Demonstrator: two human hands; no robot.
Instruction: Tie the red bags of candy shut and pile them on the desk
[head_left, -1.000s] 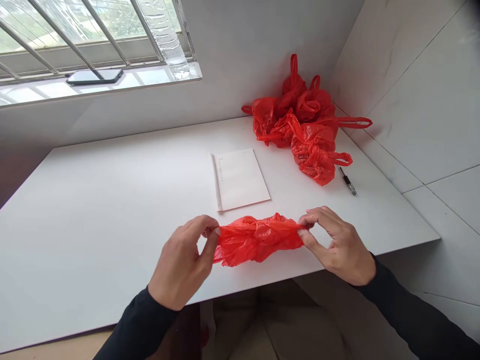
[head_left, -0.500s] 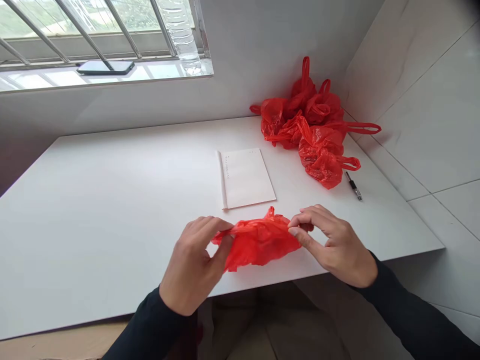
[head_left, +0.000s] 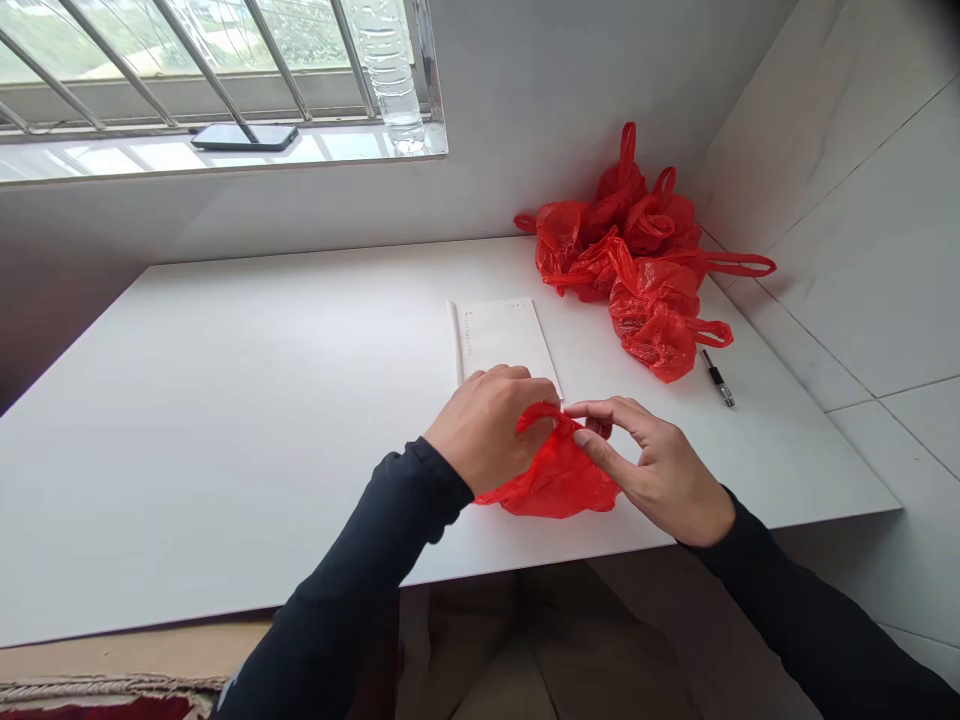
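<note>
Since the earlier frames the left hand has crossed over toward the right hand, bunching the stretched red plastic bag into a compact wad near the front edge of the white table. Both hands pinch its gathered top, thumbs and fingertips closed on the film. It looks thin, light, soft and crinkly, probably slippery, best held by its twisted ends; behind lie a notepad, a pile of knotted red bags and a pen.

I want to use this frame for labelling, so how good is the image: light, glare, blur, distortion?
Head view: soft daylight from the barred window, whose sill is washed out by glare; faint shadows under the left hand, right hand and red bag; everything reads sharp, pen included; table edges splay from wide-angle distortion.
</note>
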